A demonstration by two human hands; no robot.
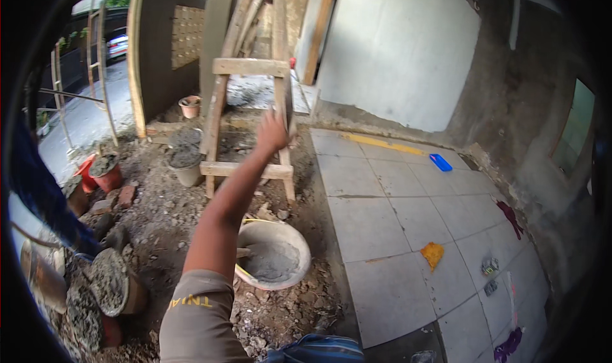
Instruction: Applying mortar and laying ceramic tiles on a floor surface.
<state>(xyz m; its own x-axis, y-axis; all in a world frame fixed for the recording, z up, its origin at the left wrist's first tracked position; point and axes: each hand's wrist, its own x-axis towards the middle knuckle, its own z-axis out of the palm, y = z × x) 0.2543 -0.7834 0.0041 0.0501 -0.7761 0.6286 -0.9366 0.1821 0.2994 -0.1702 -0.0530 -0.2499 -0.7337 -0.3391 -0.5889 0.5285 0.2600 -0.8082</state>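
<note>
My left hand (273,131) is stretched forward with its fingers apart, at the right leg of a wooden A-frame stand (245,66); whether it touches the wood I cannot tell. Below the stand a round plastic tub (280,261) holds grey powder or mix and a tool handle, partly behind my forearm. Mortar-filled buckets (115,281) stand on the rubble at lower left, with more beside the stand (187,175). My right hand is out of sight.
Pale floor tiles (389,286) cover the right, with a blue tray (440,162), yellow scraps and cloths. A plastered wall (395,50) runs behind. Dark blue fabric (48,197), perhaps someone's clothing, is at left; beyond lie metal scaffolding, a paved lane and a white car (117,45).
</note>
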